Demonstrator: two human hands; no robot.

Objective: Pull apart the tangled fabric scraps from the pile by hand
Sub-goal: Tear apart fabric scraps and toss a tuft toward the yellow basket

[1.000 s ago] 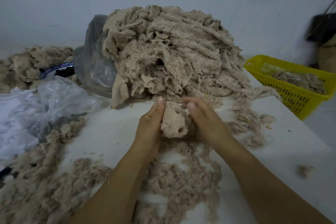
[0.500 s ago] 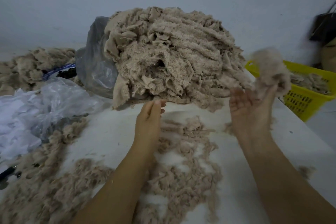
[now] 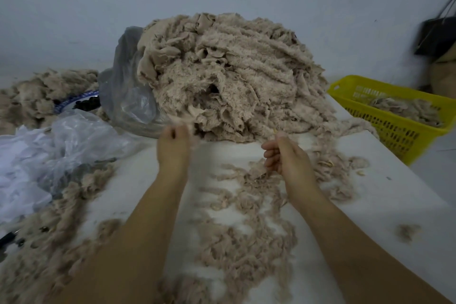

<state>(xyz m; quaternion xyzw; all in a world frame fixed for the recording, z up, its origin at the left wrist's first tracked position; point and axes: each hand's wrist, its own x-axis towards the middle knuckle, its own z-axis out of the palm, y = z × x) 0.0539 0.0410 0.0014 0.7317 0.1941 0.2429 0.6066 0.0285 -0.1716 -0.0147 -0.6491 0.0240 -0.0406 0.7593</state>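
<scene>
Pile [image 3: 234,76]: one, tan, on tabletop [image 3: 394,192].
Hands: two; left hand [image 3: 174,148] grips its edge, right hand [image 3: 287,160] pinches one wisp [image 3: 275,131].
Basket [image 3: 394,131]: one, yellow.

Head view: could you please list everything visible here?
Heap of beige fluffy fabric scraps: one, beige, table centre back.
Loose beige scraps: many, beige, strewn over table front.
Smaller beige scrap heap: one, beige, far left.
White table: one, white, underneath.
Yellow plastic basket: one, yellow, right, holding scraps.
Grey plastic bag: one, grey, left of heap.
Crumpled clear plastic sheet: one, whitish, left.
Black bag: one, black, right wall.
Left hand: one, fingers pinching heap's edge.
Right hand: one, likewise.
</scene>
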